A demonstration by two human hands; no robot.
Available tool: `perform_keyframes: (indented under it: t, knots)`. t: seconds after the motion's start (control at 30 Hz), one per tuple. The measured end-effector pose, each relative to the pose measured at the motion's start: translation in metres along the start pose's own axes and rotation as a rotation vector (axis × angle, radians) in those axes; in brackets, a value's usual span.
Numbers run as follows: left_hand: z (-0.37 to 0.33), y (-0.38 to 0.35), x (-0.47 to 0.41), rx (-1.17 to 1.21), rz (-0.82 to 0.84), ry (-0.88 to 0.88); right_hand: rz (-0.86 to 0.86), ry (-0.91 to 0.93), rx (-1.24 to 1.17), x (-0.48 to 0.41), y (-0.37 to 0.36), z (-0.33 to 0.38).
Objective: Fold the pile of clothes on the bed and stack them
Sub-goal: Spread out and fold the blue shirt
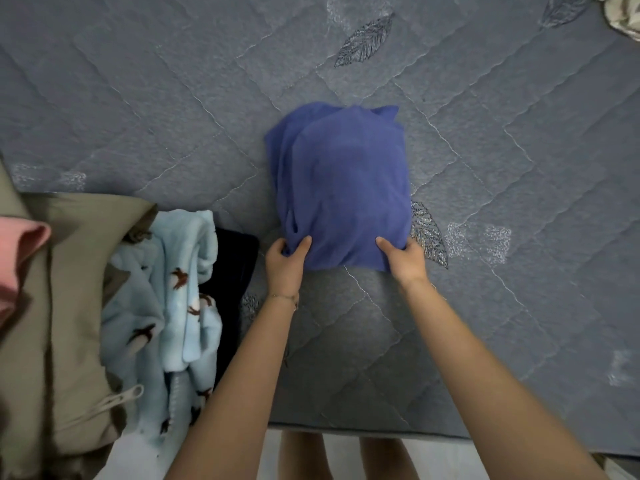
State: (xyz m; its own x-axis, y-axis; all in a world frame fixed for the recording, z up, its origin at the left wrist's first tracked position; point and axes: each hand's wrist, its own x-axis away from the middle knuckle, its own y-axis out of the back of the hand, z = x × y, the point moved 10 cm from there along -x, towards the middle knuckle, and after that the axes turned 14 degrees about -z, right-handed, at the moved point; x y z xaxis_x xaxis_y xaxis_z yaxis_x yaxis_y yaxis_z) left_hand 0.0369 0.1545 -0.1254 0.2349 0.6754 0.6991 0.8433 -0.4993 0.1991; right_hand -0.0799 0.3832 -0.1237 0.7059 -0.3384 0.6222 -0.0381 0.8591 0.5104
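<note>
A blue garment (341, 188) lies folded into a narrow upright rectangle in the middle of the grey quilted bed (485, 168). My left hand (285, 259) pinches its near left corner, thumb on top and fingers under the bunched cloth. My right hand (405, 256) pinches the near right corner the same way. A pile of loose clothes sits at the left: a light blue fleece with brown birds (173, 306), an olive garment (62, 306), a pink piece (17, 258) and a dark piece (232, 271).
The near edge of the bed (381, 431) runs below my forearms, with the floor and a person's legs beyond it. A pale crumpled cloth (623, 15) lies at the far right corner. Bare quilt stretches right of the blue garment.
</note>
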Motion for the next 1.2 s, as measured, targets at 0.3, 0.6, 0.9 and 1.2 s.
perform_keyframes:
  t: [0.3, 0.6, 0.9, 1.2]
  knots:
    - [0.040, 0.055, 0.065, 0.084, -0.094, 0.111, 0.035, -0.197, -0.026, 0.056, 0.044, -0.063]
    - [0.075, 0.099, 0.126, 0.141, -0.180, 0.236, 0.071, -0.315, 0.058, 0.110, 0.088, -0.105]
    - [0.038, 0.043, 0.082, 0.443, -0.163, 0.273, 0.126, -0.433, -0.242, 0.070, 0.055, -0.056]
    - [-0.044, 0.009, 0.024, 0.166, -0.159, -0.032, 0.071, -0.167, -0.297, 0.014, 0.031, 0.031]
